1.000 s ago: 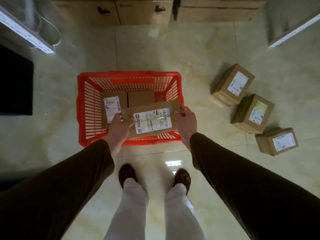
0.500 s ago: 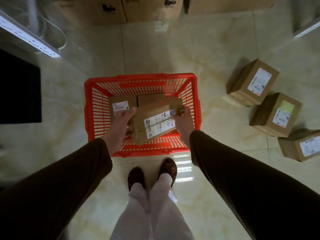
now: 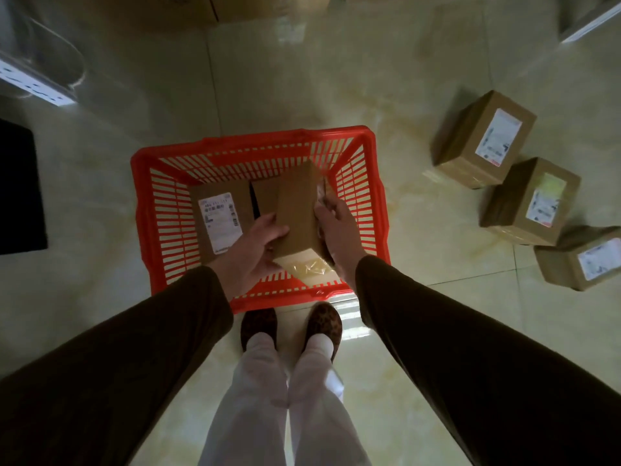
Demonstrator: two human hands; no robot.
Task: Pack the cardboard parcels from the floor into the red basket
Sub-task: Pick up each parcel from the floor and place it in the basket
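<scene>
A red plastic basket (image 3: 144,210) stands on the floor just ahead of my feet. Inside it lies a cardboard parcel (image 3: 220,218) with a white label, on the left, and part of another plain one (image 3: 263,200) shows beside it. Over the basket's right half I hold a cardboard parcel (image 3: 297,213) turned on edge, its label side facing right and mostly hidden. My left hand (image 3: 255,247) grips its left face and near corner. My right hand (image 3: 337,230) presses its right face. Three labelled parcels rest on the floor at the right: (image 3: 484,139), (image 3: 531,201), (image 3: 581,260).
Large cardboard boxes (image 3: 255,8) line the far edge of the tiled floor. A dark mat (image 3: 18,190) lies at the left, with a white power strip (image 3: 37,85) beyond it. My feet in patterned slippers (image 3: 290,326) stand right behind the basket.
Both hands have tipped the held parcel from label-up onto its edge and lowered it into the basket's right half. The view has shifted, with the basket nearer my feet.
</scene>
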